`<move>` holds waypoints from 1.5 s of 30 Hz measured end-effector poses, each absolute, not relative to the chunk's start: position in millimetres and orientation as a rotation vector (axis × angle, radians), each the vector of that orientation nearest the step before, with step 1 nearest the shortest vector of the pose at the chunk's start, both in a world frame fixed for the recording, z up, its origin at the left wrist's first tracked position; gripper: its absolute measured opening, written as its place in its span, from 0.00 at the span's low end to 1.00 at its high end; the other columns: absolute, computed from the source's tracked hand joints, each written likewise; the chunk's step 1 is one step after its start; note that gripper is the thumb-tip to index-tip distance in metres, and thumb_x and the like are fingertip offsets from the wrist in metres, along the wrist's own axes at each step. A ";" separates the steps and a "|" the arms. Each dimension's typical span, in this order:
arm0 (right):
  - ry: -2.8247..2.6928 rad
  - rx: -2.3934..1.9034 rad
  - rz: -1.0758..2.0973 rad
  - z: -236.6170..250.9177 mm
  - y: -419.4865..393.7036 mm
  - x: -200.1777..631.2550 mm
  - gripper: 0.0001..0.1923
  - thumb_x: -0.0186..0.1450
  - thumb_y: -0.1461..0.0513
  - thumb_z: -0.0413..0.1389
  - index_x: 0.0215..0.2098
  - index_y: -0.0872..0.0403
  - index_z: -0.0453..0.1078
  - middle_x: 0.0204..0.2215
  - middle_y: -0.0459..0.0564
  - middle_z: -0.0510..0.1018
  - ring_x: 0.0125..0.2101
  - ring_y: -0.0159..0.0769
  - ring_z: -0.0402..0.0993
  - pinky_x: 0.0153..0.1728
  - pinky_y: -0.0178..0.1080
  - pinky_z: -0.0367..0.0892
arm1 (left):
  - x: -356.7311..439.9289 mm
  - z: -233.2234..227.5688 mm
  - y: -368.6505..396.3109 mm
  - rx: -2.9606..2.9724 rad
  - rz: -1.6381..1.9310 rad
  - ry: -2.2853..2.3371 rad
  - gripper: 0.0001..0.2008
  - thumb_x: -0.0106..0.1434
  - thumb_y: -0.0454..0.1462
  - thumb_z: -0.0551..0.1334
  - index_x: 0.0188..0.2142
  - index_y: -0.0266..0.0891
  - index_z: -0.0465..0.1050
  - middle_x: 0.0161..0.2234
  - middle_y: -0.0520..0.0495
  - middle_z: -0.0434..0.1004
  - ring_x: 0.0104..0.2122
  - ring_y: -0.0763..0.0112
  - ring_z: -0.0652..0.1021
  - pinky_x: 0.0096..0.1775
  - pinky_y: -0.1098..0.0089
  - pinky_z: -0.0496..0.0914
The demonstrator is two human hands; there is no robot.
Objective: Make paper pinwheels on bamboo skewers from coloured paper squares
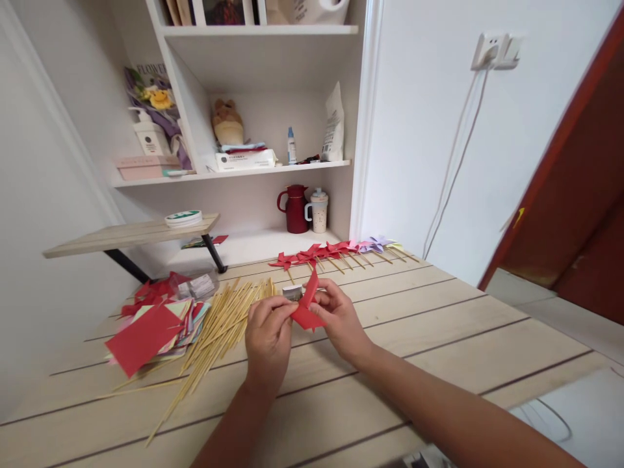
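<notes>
Both hands pinch one folded red paper piece (pixel 307 311) above the counter (pixel 439 338): my left hand (pixel 268 338) at its 9 o'clock, my right hand (pixel 338 318) at 3 o'clock. Bamboo sticks (pixel 219 325) lie at 9 o'clock, finished pinwheels (pixel 331 252) at 12.

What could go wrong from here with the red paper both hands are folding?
The red paper is pinched only at its edges by the left hand and right hand, so a fold might slip or tear. The loose bamboo sticks lie right beside the left hand; a nudge could scatter them toward the stack of paper squares.
</notes>
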State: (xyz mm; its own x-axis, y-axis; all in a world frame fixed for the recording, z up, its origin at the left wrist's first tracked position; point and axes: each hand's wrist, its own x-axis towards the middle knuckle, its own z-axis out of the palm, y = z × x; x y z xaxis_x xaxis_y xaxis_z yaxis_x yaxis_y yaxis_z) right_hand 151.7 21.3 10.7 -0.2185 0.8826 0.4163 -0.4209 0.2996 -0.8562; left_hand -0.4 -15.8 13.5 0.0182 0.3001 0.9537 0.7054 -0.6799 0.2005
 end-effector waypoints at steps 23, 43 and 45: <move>-1.421 -0.513 1.100 16.0 16.1 159.5 0.05 0.62 0.63 0.62 0.28 0.52 0.76 0.23 0.43 0.76 0.25 0.31 0.69 0.29 0.34 0.66 | 3.9 21.4 -21.8 -2.012 -1.743 -0.951 0.13 0.65 0.24 0.62 0.40 0.44 0.78 0.39 0.50 0.80 0.39 0.70 0.80 0.42 0.66 0.74; -1.295 -0.478 1.078 14.4 19.9 153.6 0.11 0.57 0.61 0.70 0.34 0.51 0.73 0.29 0.43 0.77 0.29 0.32 0.71 0.33 0.36 0.69 | 9.3 22.3 -18.5 -2.053 -2.046 -1.114 0.10 0.64 0.28 0.64 0.36 0.44 0.81 0.36 0.50 0.79 0.37 0.70 0.79 0.41 0.70 0.74; -1.301 -0.468 1.093 16.2 20.0 155.7 0.18 0.57 0.61 0.70 0.44 0.49 0.74 0.30 0.42 0.76 0.30 0.31 0.72 0.33 0.35 0.70 | 7.8 22.2 -19.6 -2.049 -1.978 -1.099 0.11 0.63 0.27 0.63 0.37 0.44 0.81 0.36 0.50 0.79 0.38 0.69 0.79 0.42 0.69 0.74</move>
